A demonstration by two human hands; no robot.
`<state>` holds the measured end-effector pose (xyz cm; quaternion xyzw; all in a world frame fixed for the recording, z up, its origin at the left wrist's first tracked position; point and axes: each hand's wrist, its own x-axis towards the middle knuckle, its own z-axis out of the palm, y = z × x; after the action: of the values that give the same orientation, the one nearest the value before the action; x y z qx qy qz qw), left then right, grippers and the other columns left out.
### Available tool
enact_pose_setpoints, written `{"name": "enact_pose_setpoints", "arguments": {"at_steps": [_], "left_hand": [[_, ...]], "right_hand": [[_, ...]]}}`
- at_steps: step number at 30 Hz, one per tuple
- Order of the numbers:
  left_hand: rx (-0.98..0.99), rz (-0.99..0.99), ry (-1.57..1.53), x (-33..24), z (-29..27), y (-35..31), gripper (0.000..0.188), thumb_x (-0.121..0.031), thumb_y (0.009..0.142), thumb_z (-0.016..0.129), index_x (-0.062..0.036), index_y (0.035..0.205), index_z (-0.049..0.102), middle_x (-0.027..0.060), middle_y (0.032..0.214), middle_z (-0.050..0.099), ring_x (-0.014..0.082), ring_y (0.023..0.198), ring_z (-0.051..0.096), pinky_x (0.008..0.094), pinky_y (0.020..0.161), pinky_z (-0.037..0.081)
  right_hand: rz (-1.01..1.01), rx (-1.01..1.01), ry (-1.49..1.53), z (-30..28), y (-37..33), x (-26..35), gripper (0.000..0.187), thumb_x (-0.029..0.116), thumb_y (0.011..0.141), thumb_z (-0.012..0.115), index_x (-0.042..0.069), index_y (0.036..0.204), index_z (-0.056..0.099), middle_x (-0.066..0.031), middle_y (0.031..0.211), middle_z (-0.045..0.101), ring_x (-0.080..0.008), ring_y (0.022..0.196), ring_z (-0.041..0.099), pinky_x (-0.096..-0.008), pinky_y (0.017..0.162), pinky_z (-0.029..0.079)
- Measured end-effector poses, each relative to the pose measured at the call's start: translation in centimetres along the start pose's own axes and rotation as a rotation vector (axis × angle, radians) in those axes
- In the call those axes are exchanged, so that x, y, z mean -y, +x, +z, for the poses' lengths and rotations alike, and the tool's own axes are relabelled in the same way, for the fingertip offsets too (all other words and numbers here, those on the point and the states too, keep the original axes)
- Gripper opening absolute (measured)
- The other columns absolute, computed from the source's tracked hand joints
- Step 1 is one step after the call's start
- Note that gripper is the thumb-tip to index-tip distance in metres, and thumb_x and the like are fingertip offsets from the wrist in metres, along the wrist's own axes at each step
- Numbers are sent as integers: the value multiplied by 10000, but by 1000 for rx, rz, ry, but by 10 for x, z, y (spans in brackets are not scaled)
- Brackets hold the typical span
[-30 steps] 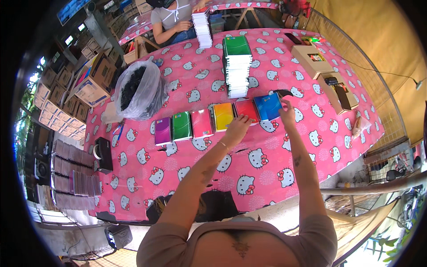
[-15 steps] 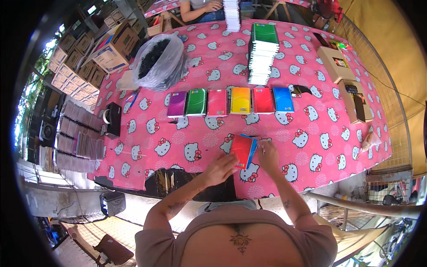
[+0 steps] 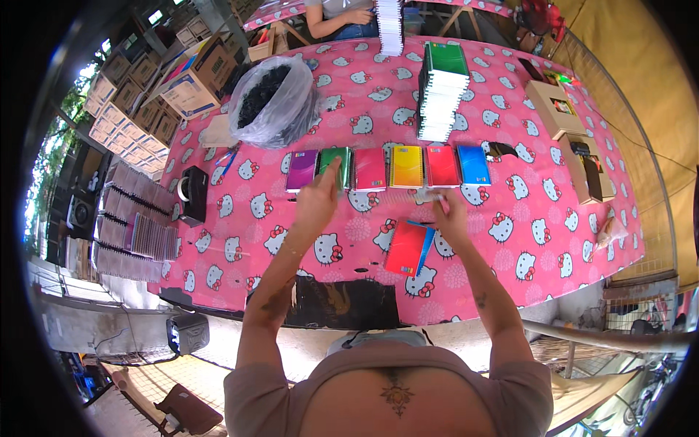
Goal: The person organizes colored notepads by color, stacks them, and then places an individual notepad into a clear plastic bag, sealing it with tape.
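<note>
The left hand (image 3: 318,198) reaches up to the green notebook (image 3: 334,168) in the row of coloured notebooks, fingers touching its lower edge but not closed on it yet. The right hand (image 3: 450,215) rests, loosely curled and holding nothing I can make out, beside the red notebook (image 3: 406,247) lying on a blue one near the table (image 3: 553,255) edge. It looks like one of each colour is being collected, so the green needs gripping and lifting clear next.

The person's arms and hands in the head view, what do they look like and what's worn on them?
Both arms are bare from short, dusty-pink sleeves down to the hands. The left hand and right hand wear no gloves. The left forearm carries a dark tattoo near the elbow, and a small dark mark shows on the right forearm. Any rings or a watch are too small to tell.
</note>
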<state>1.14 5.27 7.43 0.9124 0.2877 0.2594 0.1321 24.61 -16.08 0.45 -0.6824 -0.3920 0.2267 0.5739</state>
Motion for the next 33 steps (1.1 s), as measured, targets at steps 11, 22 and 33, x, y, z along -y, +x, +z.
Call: {"name": "enact_pose_setpoints", "arguments": {"at_steps": [11, 22, 33], "left_hand": [[732, -42, 34, -85, 98, -14, 394, -381, 966, 543, -35, 1138, 621, 196, 855, 679, 388, 824, 687, 541, 755, 535], [138, 11, -67, 20, 126, 24, 308, -117, 949, 540, -16, 1230, 616, 174, 1190, 662, 303, 1107, 638, 451, 908, 499], [165, 369, -253, -100, 47, -157, 354, -166, 888, 701, -33, 1209, 636, 176, 1196, 647, 363, 1082, 628, 493, 934, 497]], "right_hand": [[-76, 387, -371, -29, -10, -58, 395, -97, 774, 594, 68, 1118, 695, -107, 1218, 677, -328, 1255, 555, -455, 1067, 423], [-599, 76, -846, 21, 85, -63, 391, 79, 857, 627, 101, 1248, 628, -84, 1207, 666, -299, 1148, 619, -464, 964, 487], [-341, 51, -327, -9, -105, -31, 321, 84, 847, 667, 59, 1163, 620, -129, 1123, 644, -341, 986, 645, -438, 789, 540]]}}
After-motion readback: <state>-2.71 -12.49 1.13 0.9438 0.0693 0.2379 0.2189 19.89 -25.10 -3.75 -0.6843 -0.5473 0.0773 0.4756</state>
